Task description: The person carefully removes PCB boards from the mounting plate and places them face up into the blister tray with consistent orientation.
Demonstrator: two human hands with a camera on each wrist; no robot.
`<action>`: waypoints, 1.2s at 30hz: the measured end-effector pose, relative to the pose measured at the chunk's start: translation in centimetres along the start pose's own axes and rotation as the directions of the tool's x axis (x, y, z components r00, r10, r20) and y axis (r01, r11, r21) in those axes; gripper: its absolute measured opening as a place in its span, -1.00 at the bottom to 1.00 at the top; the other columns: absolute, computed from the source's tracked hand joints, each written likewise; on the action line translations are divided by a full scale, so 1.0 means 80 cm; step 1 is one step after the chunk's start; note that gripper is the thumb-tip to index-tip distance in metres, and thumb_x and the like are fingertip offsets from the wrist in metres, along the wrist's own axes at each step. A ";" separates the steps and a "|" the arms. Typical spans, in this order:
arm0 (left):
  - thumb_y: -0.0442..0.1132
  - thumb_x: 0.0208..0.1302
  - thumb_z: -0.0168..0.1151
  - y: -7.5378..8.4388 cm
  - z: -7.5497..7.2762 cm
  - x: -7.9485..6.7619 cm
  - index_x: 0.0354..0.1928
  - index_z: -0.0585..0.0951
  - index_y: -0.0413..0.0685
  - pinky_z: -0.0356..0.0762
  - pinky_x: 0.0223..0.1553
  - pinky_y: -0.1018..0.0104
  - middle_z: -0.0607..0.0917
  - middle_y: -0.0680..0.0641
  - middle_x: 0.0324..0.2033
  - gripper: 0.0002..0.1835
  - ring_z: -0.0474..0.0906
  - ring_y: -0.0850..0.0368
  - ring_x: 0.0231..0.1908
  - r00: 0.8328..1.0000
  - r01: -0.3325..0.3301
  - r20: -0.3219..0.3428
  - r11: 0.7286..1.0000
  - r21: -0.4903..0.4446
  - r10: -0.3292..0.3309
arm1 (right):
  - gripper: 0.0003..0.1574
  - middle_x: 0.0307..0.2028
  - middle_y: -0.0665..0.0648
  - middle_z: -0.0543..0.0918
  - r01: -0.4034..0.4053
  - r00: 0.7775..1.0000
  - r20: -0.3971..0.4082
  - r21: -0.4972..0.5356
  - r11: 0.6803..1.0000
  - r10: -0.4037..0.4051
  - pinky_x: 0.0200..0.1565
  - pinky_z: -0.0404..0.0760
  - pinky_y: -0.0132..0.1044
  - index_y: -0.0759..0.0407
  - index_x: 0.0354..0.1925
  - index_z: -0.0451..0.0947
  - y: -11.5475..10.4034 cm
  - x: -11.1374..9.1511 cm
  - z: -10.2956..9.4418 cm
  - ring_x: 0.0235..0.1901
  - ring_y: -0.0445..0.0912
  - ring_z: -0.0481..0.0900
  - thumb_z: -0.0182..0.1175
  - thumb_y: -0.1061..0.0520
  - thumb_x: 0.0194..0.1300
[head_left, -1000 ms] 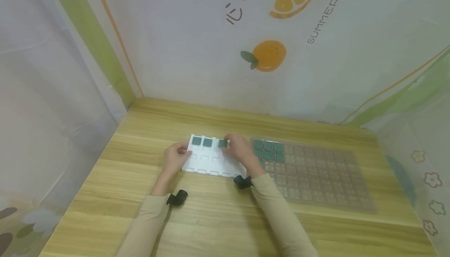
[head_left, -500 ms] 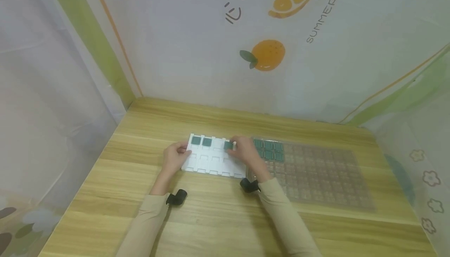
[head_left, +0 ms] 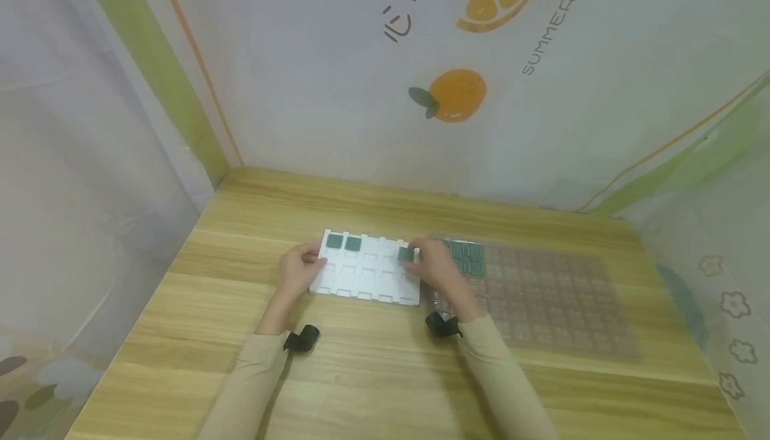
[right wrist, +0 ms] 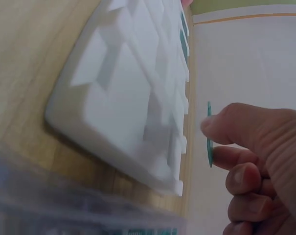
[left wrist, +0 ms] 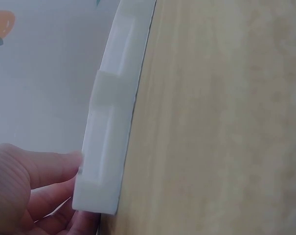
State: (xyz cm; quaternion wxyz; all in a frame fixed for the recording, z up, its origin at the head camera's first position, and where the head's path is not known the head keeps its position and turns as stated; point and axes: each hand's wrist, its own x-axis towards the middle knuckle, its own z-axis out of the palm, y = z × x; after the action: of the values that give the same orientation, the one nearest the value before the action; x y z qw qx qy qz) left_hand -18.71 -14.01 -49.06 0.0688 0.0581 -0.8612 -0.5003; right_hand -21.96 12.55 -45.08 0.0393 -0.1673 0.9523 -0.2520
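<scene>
My left hand (head_left: pixel 297 269) grips the left edge of a white plastic tray (head_left: pixel 368 273), its thumb on the rim in the left wrist view. Between the thumb and a finger of my right hand (head_left: pixel 436 265) is a thin green square chip (head_left: pixel 406 253). In the right wrist view this green chip (right wrist: pixel 210 147) shows edge-on, apart from the white tray (right wrist: pixel 123 93). The head view has it over the tray's far right corner. Two similar chips, one in the corner pocket (head_left: pixel 334 241) and one beside it (head_left: pixel 353 244), lie in the far row at the left.
A clear pocketed tray (head_left: pixel 559 299) lies right of the white one, close to it. Several green chips (head_left: pixel 475 259) fill its far left pockets, partly hidden by my right hand. Behind the wooden table (head_left: pixel 361 386) hangs a printed white curtain (head_left: pixel 313 92).
My right hand has moved right along the white tray's far row, carrying the green chip from about the third pocket to the right end. My left hand stays at the left edge.
</scene>
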 end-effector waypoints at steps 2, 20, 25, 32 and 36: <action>-0.48 0.10 0.25 0.000 0.000 0.000 -0.08 0.57 -0.47 0.59 -0.16 0.05 0.65 -0.36 -0.28 -0.69 0.59 -0.20 -0.24 1.000 -0.003 0.000 1.000 -0.002 0.003 | -0.59 -0.62 0.03 0.45 -0.004 1.000 0.004 0.001 1.000 0.004 -0.59 0.37 -0.37 0.35 -0.12 0.57 0.002 -0.004 -0.002 -0.62 -0.14 0.34 0.34 0.15 0.09; -0.50 0.09 0.26 0.003 0.001 -0.001 -0.08 0.56 -0.48 0.59 -0.15 0.04 0.64 -0.38 -0.27 -0.69 0.59 -0.22 -0.24 1.000 -0.002 -0.004 1.000 -0.009 0.002 | -0.59 -0.70 -0.02 0.37 -0.002 1.000 -0.014 -0.002 1.000 0.002 -0.65 0.29 -0.40 0.35 -0.07 0.56 0.048 -0.045 -0.028 -0.69 -0.20 0.25 0.33 0.21 0.09; -0.50 0.09 0.25 0.004 0.001 -0.002 -0.08 0.57 -0.47 0.59 -0.16 0.04 0.64 -0.37 -0.27 -0.69 0.59 -0.21 -0.24 1.000 0.002 -0.006 1.000 -0.004 -0.002 | -0.58 -0.64 -0.01 0.43 -0.027 1.000 -0.014 0.012 1.000 0.027 -0.61 0.35 -0.37 0.34 -0.07 0.56 0.058 -0.056 -0.034 -0.64 -0.18 0.31 0.32 0.21 0.08; -0.50 0.09 0.24 0.005 0.000 -0.003 -0.07 0.56 -0.48 0.59 -0.15 0.03 0.63 -0.39 -0.27 -0.68 0.59 -0.22 -0.23 1.000 -0.001 -0.005 1.000 -0.020 0.001 | -0.58 -0.64 0.01 0.47 -0.057 0.998 0.000 0.008 0.998 0.057 -0.62 0.40 -0.37 0.36 -0.07 0.55 0.073 -0.069 -0.040 -0.65 -0.18 0.35 0.32 0.22 0.07; -0.49 0.09 0.24 0.005 -0.001 -0.003 -0.07 0.56 -0.48 0.59 -0.15 0.03 0.63 -0.38 -0.27 -0.68 0.58 -0.22 -0.23 1.000 -0.001 0.004 1.000 -0.018 0.001 | -0.58 -0.64 -0.01 0.47 -0.061 0.998 -0.005 0.015 0.998 0.061 -0.63 0.42 -0.38 0.35 -0.09 0.54 0.080 -0.076 -0.042 -0.65 -0.19 0.37 0.33 0.22 0.06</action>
State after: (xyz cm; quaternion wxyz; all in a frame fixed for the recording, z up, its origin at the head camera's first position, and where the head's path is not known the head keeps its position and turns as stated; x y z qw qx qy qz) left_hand -18.46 -13.84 -48.70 0.0681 0.0560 -0.8568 -0.5081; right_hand -18.68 21.38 -45.36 0.0458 -0.1372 0.9551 -0.2584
